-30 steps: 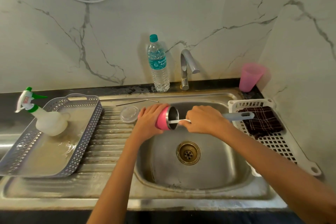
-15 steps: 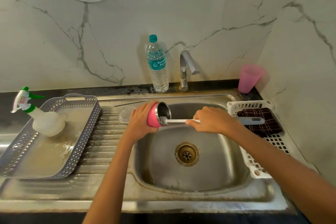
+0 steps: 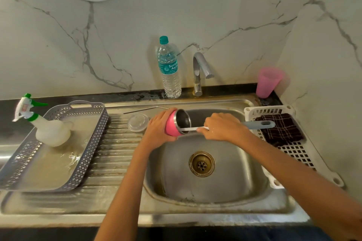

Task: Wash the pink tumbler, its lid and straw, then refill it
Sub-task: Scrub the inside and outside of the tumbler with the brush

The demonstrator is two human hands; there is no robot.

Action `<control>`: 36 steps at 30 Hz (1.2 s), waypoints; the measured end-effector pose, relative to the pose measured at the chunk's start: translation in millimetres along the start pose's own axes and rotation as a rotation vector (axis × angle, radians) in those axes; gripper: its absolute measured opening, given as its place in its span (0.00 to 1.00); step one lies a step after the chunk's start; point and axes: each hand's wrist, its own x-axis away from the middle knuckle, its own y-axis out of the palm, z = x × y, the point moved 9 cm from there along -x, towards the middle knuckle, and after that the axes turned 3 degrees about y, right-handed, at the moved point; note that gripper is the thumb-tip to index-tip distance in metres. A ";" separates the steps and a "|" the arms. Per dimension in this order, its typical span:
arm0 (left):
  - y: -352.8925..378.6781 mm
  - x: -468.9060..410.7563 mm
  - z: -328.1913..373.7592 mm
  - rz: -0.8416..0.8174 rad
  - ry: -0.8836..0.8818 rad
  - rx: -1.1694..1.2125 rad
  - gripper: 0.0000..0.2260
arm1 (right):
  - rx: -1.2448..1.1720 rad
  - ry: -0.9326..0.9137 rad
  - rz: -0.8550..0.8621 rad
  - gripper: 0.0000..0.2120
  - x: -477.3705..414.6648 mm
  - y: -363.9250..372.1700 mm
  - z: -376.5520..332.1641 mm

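Over the upper rim of the sink (image 3: 231, 188), near the frame's centre, the left hand (image 3: 159, 130) holds the pink tumbler (image 3: 170, 127) on its side. Its fingers wrap round the body, and the mouth faces right. The right hand (image 3: 223, 128) has its fingers curled round the bottle brush (image 3: 257, 125), whose white stem runs into the tumbler's mouth; the bristle head is out of sight inside.

The step in hand looks like scrubbing the interior. To do it well, the brush should reach the bottom and be twisted as well as pushed. The left hand should turn the tumbler so every wall is swept, with the mouth tipped down over the sink so suds drain. Left of the tumbler, the lid (image 3: 138, 122) and straw (image 3: 146, 109) lie on the draining board, apparently not yet washed.
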 end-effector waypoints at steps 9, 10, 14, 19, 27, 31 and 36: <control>9.1 -0.7 2.6 -0.046 0.024 -0.042 0.45 | 0.033 0.019 0.037 0.23 -5.0 1.7 8.8; 5.8 1.3 -4.0 -0.030 0.013 -0.034 0.45 | 0.021 0.029 0.026 0.23 -2.6 -0.9 18.1; 3.8 1.2 -0.5 -0.037 0.028 -0.047 0.45 | 0.041 0.031 0.021 0.23 1.7 -6.0 27.4; 16.5 0.1 1.8 -0.087 0.060 -0.082 0.45 | 0.058 0.034 0.041 0.24 -6.3 -15.1 27.2; 22.3 -3.2 4.5 -0.085 0.039 -0.034 0.45 | 0.103 0.019 0.068 0.24 -11.2 -26.1 22.6; 17.7 3.5 -9.1 -0.086 0.025 -0.012 0.45 | 0.101 0.034 0.081 0.25 -6.5 -33.0 35.2; 24.8 -5.0 4.9 -0.091 0.040 -0.026 0.45 | 0.076 -0.013 0.101 0.25 -12.0 -21.0 10.2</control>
